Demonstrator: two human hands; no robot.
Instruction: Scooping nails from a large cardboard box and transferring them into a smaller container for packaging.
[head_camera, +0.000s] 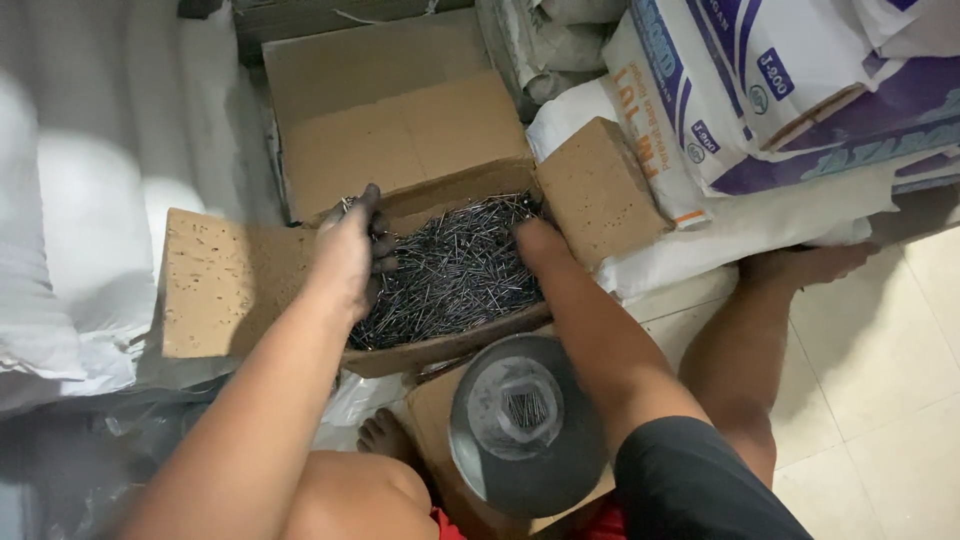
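The nails (455, 270) fill an open cardboard box (450, 345) on the floor (880, 400), heaped dark and loose, with the far-left corner of the box showing bare card. The left hand (352, 255) is curled over the box's left edge, pinching a small bunch of nails in blackened fingers, while the right hand (538, 240) is dug into the pile by the right flap, its fingers buried so their spread cannot be told. Just in front of the box a round grey pan (525, 420) holds only a few nails at its centre, so most of the pile is judged still unmoved; white sacks (760, 110) lie stacked to the right.
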